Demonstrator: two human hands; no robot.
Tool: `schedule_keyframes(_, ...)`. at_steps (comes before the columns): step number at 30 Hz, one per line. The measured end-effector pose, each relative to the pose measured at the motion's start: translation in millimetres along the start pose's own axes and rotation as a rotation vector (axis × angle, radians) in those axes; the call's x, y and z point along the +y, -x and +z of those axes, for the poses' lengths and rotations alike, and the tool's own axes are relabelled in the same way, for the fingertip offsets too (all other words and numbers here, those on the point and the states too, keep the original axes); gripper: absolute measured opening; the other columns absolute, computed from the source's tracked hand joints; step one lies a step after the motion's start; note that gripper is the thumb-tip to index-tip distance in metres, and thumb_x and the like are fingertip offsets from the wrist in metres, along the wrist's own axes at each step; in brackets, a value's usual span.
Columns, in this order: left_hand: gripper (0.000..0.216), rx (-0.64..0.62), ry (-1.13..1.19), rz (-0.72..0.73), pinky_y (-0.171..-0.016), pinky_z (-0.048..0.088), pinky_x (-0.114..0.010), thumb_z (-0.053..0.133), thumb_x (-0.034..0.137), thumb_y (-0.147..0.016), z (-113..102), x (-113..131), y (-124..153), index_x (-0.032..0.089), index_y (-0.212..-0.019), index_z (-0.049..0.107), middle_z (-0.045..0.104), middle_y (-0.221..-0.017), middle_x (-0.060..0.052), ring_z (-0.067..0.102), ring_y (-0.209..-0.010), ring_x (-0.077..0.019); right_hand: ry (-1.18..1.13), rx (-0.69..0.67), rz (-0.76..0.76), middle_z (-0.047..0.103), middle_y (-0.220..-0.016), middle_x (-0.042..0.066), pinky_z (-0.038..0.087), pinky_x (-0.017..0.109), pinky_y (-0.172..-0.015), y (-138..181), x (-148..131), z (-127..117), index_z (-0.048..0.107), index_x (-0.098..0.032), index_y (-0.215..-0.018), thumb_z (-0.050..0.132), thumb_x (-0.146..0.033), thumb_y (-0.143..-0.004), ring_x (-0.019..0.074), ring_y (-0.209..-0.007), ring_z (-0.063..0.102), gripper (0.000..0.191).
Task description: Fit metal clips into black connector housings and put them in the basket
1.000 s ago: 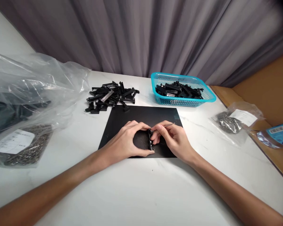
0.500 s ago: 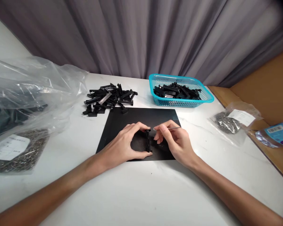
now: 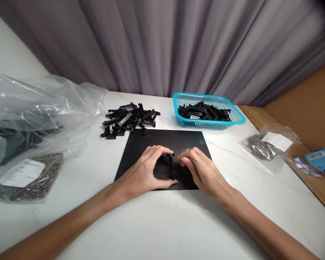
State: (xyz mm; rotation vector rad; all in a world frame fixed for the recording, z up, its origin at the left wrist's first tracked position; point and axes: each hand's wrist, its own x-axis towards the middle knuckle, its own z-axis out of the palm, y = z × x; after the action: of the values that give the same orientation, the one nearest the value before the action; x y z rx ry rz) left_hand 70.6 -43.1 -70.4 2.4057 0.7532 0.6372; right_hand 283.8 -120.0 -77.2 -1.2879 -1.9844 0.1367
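My left hand (image 3: 143, 169) pinches a narrow black plastic part (image 3: 172, 167) between thumb and index finger, gripping it near its two ends over the black mat (image 3: 141, 141). Just to the right, my right hand (image 3: 202, 168) has its fingers closed on a thin metal tool (image 3: 195, 160); only a short length sticks out, and its tip is hidden. The fingertips of that hand are close to the black part, apparently with a gap between. Behind them on the mat lies a small heap of shiny metal pieces (image 3: 186, 150).
A pile of black plastic parts (image 3: 130, 117) lies behind the mat. At the back right stands a blue basket (image 3: 206, 125) of similar parts. Clear bags of metal pieces lie left (image 3: 40, 184) and right (image 3: 262, 148). A large plastic bag (image 3: 43, 104) takes up the left side.
My right hand has turned and the metal tool now shows less of its length. The small metal heap has come into view behind it. The whole scene sits slightly lower.
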Motion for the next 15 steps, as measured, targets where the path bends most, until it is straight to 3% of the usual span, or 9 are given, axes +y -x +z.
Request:
schedule_keyframes(3, 0.061, 0.030, -0.001, 0.015, -0.098, 0.052, -0.041, 0.086, 0.038, -0.075, 1, 1, 1, 0.026, -0.125, 0.054, 0.065, -0.117, -0.004, 0.060, -0.112, -0.0265, 0.271, 0.062, -0.080, 0.067, -0.099, 0.012, 0.051, 0.037, -0.072, -2, 0, -2, 0.058, -0.021, -0.094, 0.038, -0.024, -0.110, 0.0245, -0.088, 0.059, 0.027)
schedule_keyframes(5, 0.061, 0.043, 0.000, 0.030, -0.098, 0.052, -0.041, 0.087, 0.036, -0.075, 1, 2, 1, 0.025, -0.125, 0.053, 0.065, -0.116, -0.004, 0.060, -0.110, -0.0258, 0.334, 0.063, -0.057, 0.066, -0.102, 0.013, 0.050, 0.033, -0.065, -2, 0, -2, 0.058, -0.020, -0.095, 0.036, -0.023, -0.111, 0.0229, -0.083, 0.060, 0.028)
schedule_keyframes(9, 0.060, 0.057, -0.003, 0.040, -0.096, 0.052, -0.042, 0.087, 0.035, -0.075, 0, 2, 1, 0.025, -0.123, 0.053, 0.065, -0.115, -0.004, 0.060, -0.108, -0.0259, 0.365, -0.056, -0.024, 0.068, -0.096, 0.008, 0.042, 0.029, -0.049, 1, -1, 4, 0.058, -0.017, -0.126, 0.030, -0.025, -0.113, 0.0166, -0.060, 0.060, 0.032)
schedule_keyframes(12, 0.059, 0.063, -0.008, 0.032, -0.095, 0.052, -0.043, 0.087, 0.035, -0.075, 1, 2, 0, 0.024, -0.121, 0.052, 0.064, -0.112, -0.005, 0.059, -0.106, -0.0262, 0.441, -0.043, -0.082, 0.072, -0.094, 0.010, 0.041, 0.030, -0.048, 3, -2, 9, 0.044, -0.014, -0.151, 0.031, -0.027, -0.113, 0.0190, -0.063, 0.066, 0.042)
schedule_keyframes(15, 0.059, 0.052, -0.005, 0.023, -0.096, 0.051, -0.044, 0.087, 0.035, -0.074, 1, 2, -1, 0.024, -0.120, 0.052, 0.064, -0.112, -0.005, 0.058, -0.106, -0.0264, 0.464, -0.024, -0.089, 0.074, -0.085, 0.008, 0.038, 0.030, -0.049, 4, -2, 12, 0.038, -0.013, -0.156, 0.033, -0.022, -0.111, 0.0191, -0.062, 0.067, 0.046)
